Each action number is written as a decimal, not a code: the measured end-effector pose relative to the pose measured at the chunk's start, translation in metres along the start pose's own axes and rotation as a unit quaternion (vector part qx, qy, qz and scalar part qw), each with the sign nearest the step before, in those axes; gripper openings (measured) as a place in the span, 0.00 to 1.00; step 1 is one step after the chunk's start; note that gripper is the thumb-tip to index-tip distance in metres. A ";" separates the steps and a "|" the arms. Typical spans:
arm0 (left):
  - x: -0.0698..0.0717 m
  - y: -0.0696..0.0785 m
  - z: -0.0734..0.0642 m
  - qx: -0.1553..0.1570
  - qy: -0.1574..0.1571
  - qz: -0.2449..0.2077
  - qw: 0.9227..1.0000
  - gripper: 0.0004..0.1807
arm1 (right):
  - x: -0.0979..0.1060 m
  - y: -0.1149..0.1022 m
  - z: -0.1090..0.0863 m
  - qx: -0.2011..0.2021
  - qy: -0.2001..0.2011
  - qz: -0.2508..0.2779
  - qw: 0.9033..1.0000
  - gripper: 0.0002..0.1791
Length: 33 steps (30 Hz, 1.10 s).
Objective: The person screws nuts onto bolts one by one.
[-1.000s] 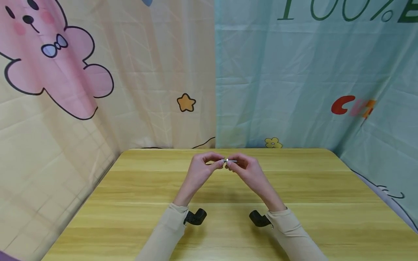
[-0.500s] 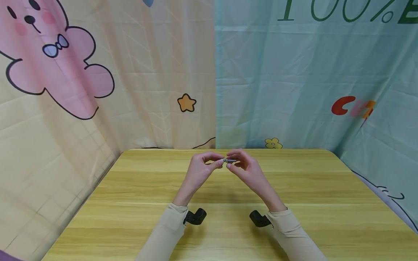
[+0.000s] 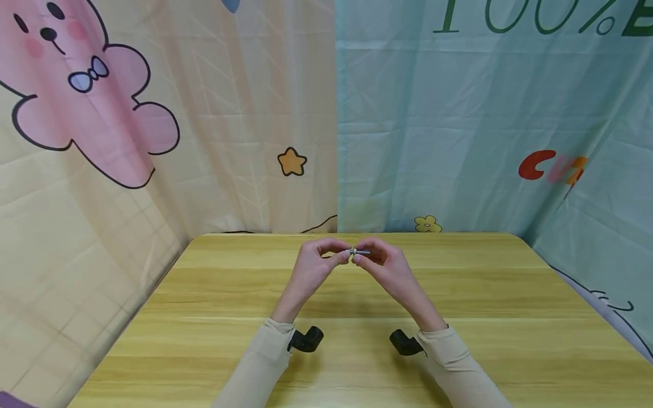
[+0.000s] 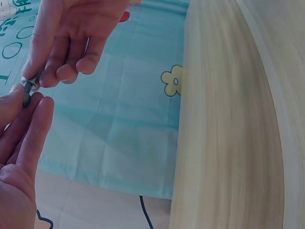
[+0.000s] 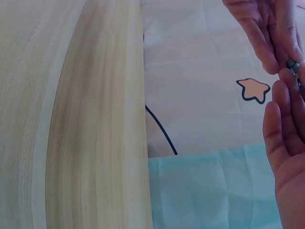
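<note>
A small silver bolt [image 3: 364, 252] lies level between my two hands, above the table. Its head end is pinched between the thumb and fingers of my left hand [image 3: 313, 269]. With thumb and fingertips, my right hand [image 3: 391, 271] pinches a nut [image 3: 354, 250] on the shank, and the free end of the bolt sticks out to the right in front of the fingers. In the left wrist view the thread of the bolt [image 4: 28, 88] shows between the two sets of fingertips. Most of the bolt is hidden by fingers in the right wrist view.
The wooden table [image 3: 229, 340] spreads below both hands. Printed cloth curtains [image 3: 245, 113] hang behind it and at its sides. Black devices, one by the left cuff [image 3: 306, 339] and one by the right cuff [image 3: 405, 342], are strapped at the wrists.
Half a second ago the right thumb and fingers were spread apart around the bolt; now they are closed on the nut again. The left hand keeps its hold and place.
</note>
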State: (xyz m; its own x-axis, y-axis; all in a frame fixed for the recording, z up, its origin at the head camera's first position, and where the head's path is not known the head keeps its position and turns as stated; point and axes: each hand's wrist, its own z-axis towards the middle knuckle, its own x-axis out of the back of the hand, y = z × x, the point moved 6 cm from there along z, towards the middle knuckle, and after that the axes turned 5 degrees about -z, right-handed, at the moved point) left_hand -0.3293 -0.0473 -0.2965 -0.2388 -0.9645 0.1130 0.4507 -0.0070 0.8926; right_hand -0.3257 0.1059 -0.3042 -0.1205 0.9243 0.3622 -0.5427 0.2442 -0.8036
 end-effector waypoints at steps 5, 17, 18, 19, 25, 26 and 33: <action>-0.001 -0.001 -0.001 0.000 -0.003 0.009 1.000 0.07 | 0.000 0.003 -0.001 -0.027 0.001 -0.019 0.999 0.09; 0.000 -0.002 0.000 0.008 0.000 -0.005 1.000 0.08 | 0.001 0.021 0.003 -0.014 0.009 -0.003 1.000 0.13; 0.000 -0.002 0.000 0.007 0.001 -0.005 1.000 0.08 | 0.001 0.025 0.004 -0.005 0.010 -0.003 1.000 0.12; 0.000 -0.002 0.000 0.007 0.004 -0.004 1.000 0.07 | 0.000 0.025 0.004 0.001 0.010 -0.004 1.000 0.12; -0.001 -0.006 0.001 0.009 0.002 -0.002 1.000 0.08 | 0.000 0.032 0.005 0.018 0.016 -0.008 1.000 0.10; -0.001 -0.006 0.002 0.010 0.003 -0.004 1.000 0.08 | 0.000 0.032 0.005 0.016 0.017 -0.007 1.000 0.10; -0.001 -0.004 0.001 0.008 0.005 -0.008 1.000 0.07 | 0.001 0.034 0.006 0.008 0.015 -0.005 1.000 0.11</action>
State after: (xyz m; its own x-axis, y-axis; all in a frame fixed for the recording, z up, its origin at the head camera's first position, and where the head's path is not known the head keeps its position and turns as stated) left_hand -0.3321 -0.0463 -0.2996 -0.2376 -0.9668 0.0938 0.4330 -0.0190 0.9012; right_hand -0.3492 0.1134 -0.3287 -0.0901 0.9305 0.3550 -0.5567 0.2485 -0.7927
